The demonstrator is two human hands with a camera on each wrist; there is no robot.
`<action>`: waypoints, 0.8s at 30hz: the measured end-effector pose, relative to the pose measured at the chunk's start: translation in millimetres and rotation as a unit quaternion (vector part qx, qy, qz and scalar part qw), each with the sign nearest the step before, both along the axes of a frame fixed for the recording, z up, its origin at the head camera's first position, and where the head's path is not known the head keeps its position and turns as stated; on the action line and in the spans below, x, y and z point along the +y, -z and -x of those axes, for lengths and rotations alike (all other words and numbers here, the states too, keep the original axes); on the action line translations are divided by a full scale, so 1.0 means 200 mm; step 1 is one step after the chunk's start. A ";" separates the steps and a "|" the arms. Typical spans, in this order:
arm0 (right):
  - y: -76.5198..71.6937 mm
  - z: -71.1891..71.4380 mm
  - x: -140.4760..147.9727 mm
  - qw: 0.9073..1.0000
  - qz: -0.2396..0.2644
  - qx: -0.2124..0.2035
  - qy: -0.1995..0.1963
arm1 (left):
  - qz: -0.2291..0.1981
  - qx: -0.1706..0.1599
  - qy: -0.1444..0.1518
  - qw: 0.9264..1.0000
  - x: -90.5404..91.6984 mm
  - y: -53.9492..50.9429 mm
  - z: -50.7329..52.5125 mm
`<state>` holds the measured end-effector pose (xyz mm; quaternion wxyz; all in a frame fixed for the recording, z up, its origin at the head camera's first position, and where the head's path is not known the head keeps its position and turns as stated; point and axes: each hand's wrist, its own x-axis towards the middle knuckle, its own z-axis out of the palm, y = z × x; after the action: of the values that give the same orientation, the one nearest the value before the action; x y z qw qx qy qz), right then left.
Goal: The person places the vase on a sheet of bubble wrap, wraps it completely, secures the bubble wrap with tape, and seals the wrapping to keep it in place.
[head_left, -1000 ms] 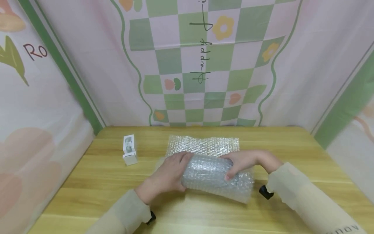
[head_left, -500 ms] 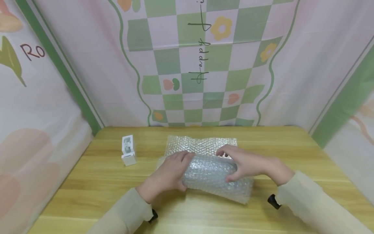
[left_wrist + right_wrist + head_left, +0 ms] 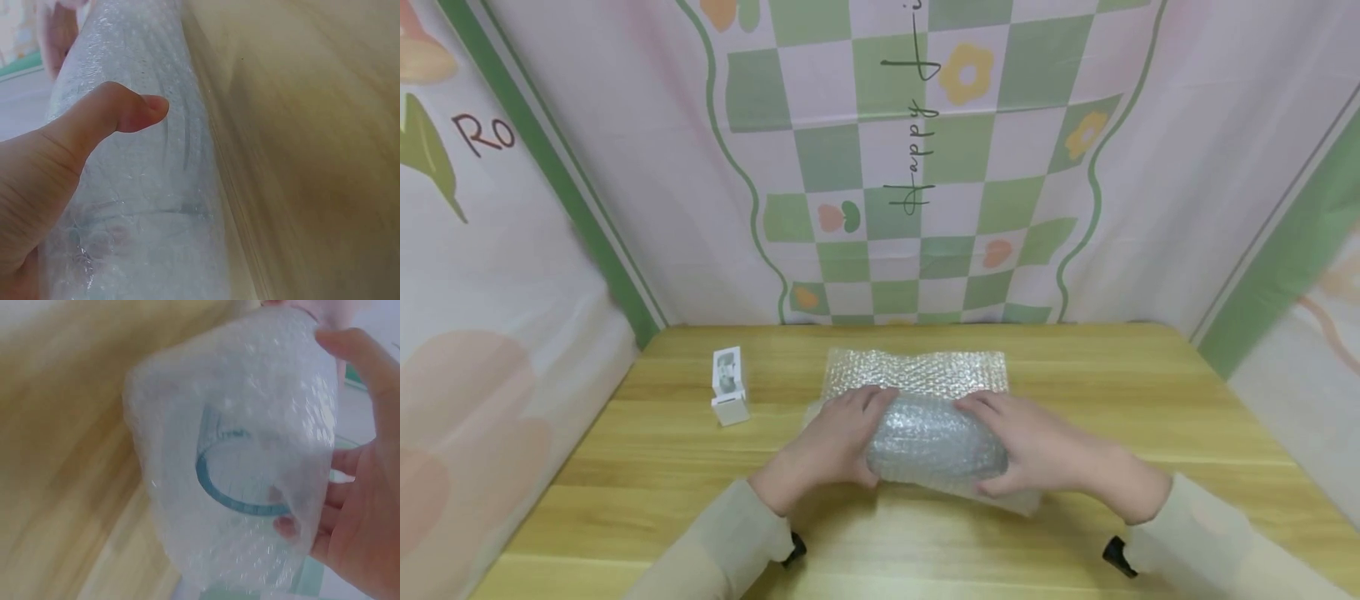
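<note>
A roll of bubble wrap (image 3: 936, 437) lies across the middle of the table, wound around a clear glass. In the right wrist view the round bluish rim of the glass (image 3: 240, 506) shows through the loose end of the wrap. My left hand (image 3: 835, 437) grips the roll near its left end, its thumb (image 3: 134, 112) lying over the wrap in the left wrist view. Toward the other end, my right hand (image 3: 1037, 442) holds the roll, thumb on the near side and fingers over the far side. Behind the roll, a flat stretch of bubble wrap (image 3: 917, 372) lies on the table.
A small white box (image 3: 728, 386) with a grey printed picture stands at the back left of the wooden table (image 3: 647, 467). Behind the table hangs a green and white checked curtain (image 3: 898, 212). Each sleeve has a black strap end (image 3: 1118, 557) below it.
My right hand loosened on the roll, lifted slightly with fingers spread, then settled back around its right end. The left hand has kept its hold. The roll has hardly moved.
</note>
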<state>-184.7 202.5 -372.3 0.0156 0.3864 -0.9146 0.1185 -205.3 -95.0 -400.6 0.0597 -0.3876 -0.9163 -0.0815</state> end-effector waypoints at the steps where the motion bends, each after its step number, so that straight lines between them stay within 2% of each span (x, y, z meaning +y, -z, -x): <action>1: 0.00 -0.01 -0.01 1.000 -0.005 -0.001 0.007 | 0.000 -0.005 0.000 1.000 0.00 0.00 0.00; 7: 0.03 -0.04 -0.04 0.998 -0.035 0.044 0.022 | 0.003 -0.025 -0.001 1.000 0.00 -0.02 0.03; 12: 0.06 -0.02 -0.04 0.997 -0.030 0.063 0.027 | -0.002 -0.050 -0.005 0.999 0.00 -0.02 0.05; 24: 0.10 0.04 -0.01 0.996 -0.007 0.090 -0.012 | -0.003 -0.103 -0.012 0.995 0.00 -0.03 0.08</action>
<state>-192.7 200.4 -392.2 0.0939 0.4064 -0.9056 0.0767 -222.2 -95.8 -394.3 -0.0327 -0.3656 -0.9220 -0.1233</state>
